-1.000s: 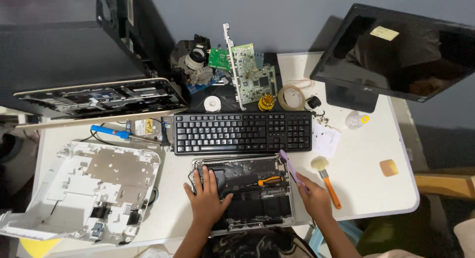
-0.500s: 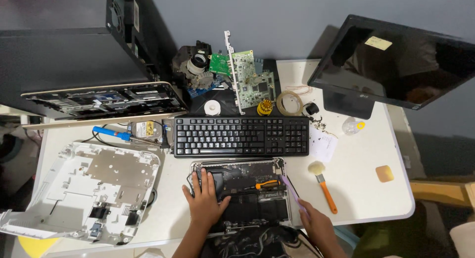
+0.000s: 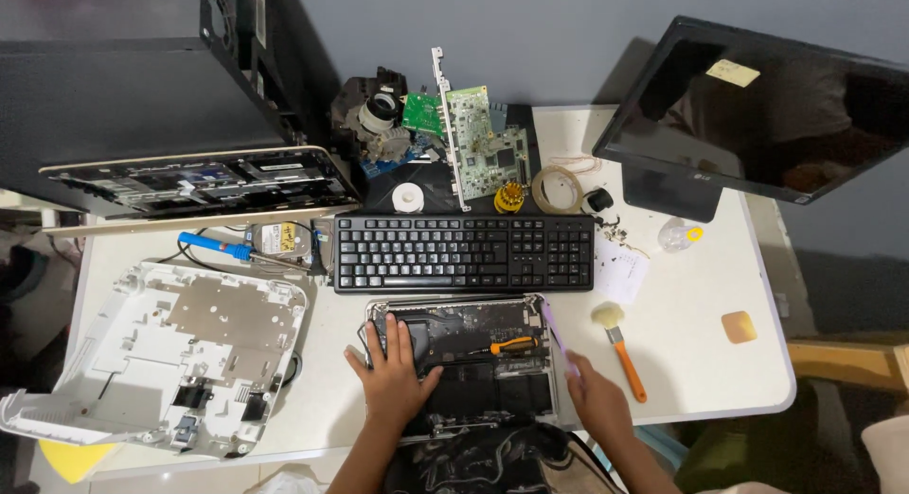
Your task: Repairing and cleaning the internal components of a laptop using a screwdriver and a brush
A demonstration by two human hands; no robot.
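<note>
White table, head view only. Your left hand lies flat on the opened laptop, fingers spread, gripping nothing; it sat in the same place a second ago. Your right hand has changed: a second ago it was up beside the laptop's right edge with the purple tool, half a second ago it had dropped toward the table's near edge, and now it is back at that right edge with fingers closed on the thin purple tool, tip pointing up along the laptop's side. Judgement: pry work at the right edge resumes after a brief withdrawal. An orange screwdriver rests loose inside the laptop. A brush lies just right of it; the keyboard sits directly behind.
</note>
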